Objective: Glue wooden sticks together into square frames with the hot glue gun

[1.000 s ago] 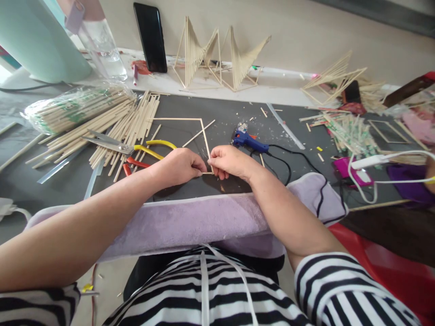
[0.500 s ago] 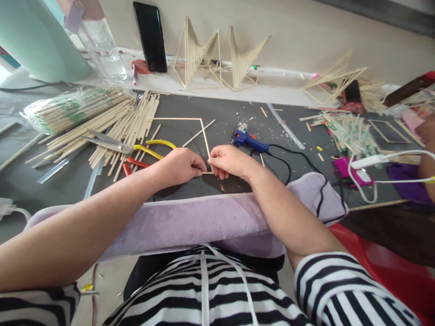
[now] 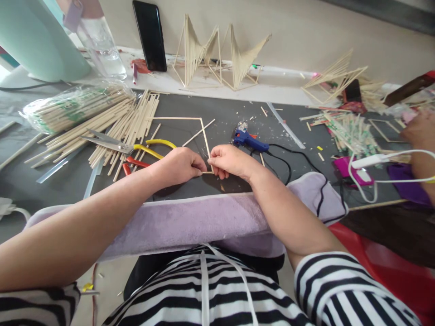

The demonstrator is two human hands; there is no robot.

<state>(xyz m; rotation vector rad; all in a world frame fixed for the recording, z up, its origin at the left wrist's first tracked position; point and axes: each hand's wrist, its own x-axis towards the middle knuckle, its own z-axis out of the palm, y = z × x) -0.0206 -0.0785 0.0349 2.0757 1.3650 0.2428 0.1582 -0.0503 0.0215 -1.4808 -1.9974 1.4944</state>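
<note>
Thin wooden sticks form an angled frame in front of me: one stick (image 3: 176, 118) runs across the far side and another (image 3: 205, 138) comes down toward my hands. My right hand (image 3: 231, 162) pinches the near end of that second stick. Between the thumb and fingers of my left hand (image 3: 181, 165) is a short wooden stick (image 3: 207, 172), whose tip meets the frame's near corner. Just left of my left hand lie scissors (image 3: 118, 144) and a yellow-handled tool (image 3: 159, 145), partly hidden. A blue glue gun (image 3: 251, 141) rests beyond my right hand.
Loose sticks (image 3: 125, 129) and a plastic-wrapped bundle (image 3: 81, 106) lie at left. Stick models (image 3: 193, 54) stand along the wall beside a phone (image 3: 149, 36) and a water bottle (image 3: 102, 45). Black cable (image 3: 306, 158) trails rightward. Another person's hand (image 3: 419, 131) is at far right.
My hands and the sticks they pinch stay in place. At far right, the other person's hand has shifted slightly left, over the small stick frame there.
</note>
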